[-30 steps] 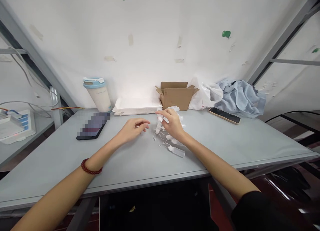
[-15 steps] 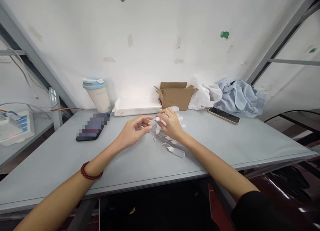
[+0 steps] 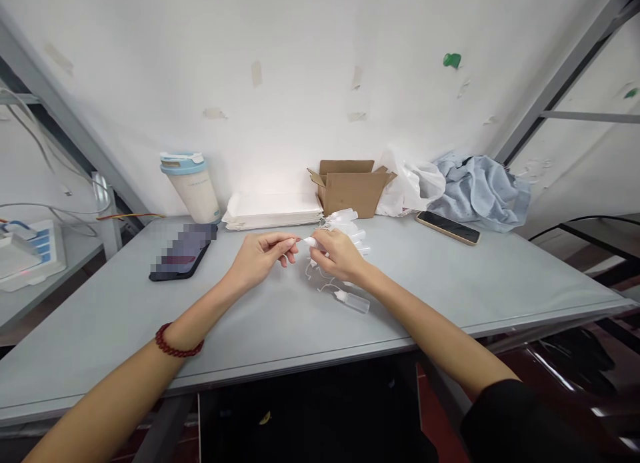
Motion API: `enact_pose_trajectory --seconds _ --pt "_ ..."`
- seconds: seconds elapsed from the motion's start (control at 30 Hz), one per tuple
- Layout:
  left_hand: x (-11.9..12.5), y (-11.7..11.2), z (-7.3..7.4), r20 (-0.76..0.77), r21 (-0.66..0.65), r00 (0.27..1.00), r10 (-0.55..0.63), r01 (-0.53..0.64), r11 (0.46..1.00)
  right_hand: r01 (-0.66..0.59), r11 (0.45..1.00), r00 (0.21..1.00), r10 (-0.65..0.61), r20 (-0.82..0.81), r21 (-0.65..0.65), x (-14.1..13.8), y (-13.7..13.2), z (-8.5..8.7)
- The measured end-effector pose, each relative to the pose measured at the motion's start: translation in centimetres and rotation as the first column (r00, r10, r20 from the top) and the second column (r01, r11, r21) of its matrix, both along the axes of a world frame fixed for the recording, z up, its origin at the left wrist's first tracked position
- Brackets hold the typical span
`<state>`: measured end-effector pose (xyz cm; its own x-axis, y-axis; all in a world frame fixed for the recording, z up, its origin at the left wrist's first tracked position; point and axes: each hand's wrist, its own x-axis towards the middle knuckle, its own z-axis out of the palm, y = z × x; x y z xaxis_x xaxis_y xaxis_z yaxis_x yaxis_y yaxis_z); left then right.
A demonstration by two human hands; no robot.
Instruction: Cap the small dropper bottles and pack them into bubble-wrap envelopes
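My right hand (image 3: 337, 255) is closed around a small white squeeze bottle whose white nozzle end (image 3: 309, 241) points left out of the fingers. Its body is hidden in the palm. Thumb and forefinger of my left hand (image 3: 265, 255) pinch together right at the tip of that nozzle; what lies between them is too small to make out. Beneath and behind my right hand lies a pile of similar translucent bottles (image 3: 345, 216) with thin tethered strings. One such bottle (image 3: 353, 301) rests on its side nearer the table's front edge.
Along the wall stand a blue-lidded cup (image 3: 193, 189), a stack of white paper (image 3: 273, 213), an open cardboard box (image 3: 350, 195), a white plastic bag (image 3: 407, 189) and a crumpled blue cloth (image 3: 483, 193). One phone (image 3: 183, 253) lies left on the grey table (image 3: 250, 343), another phone (image 3: 449, 227) right.
My hands have come together. The left fingers have closed into a pinch at the nozzle tip, and my right hand has wrapped further around the bottle. The view has shifted slightly.
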<state>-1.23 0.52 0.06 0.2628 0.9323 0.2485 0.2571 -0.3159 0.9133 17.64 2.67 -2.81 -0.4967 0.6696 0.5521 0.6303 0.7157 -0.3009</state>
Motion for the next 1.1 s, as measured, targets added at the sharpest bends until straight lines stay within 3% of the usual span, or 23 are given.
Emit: enact_pose_trajectory --seconds 0.63,0.93,1.1 --pt "0.01 0.03 -0.18 0.114 -0.099 0.989 -0.092 0.104 0.990 -0.028 0.997 0.993 0.020 -0.115 -0.067 -0.34 -0.68 -0.11" --pt "-0.23 0.43 -0.71 0.207 -0.090 0.972 -0.115 0.136 0.987 -0.032 0.991 0.989 0.012 -0.144 -0.133 -0.45 -0.86 0.23" --pt "-0.15 0.17 -0.47 0.172 -0.080 0.981 -0.092 0.107 0.991 -0.031 0.989 0.991 0.012 -0.131 -0.143 -0.34 -0.82 0.22"
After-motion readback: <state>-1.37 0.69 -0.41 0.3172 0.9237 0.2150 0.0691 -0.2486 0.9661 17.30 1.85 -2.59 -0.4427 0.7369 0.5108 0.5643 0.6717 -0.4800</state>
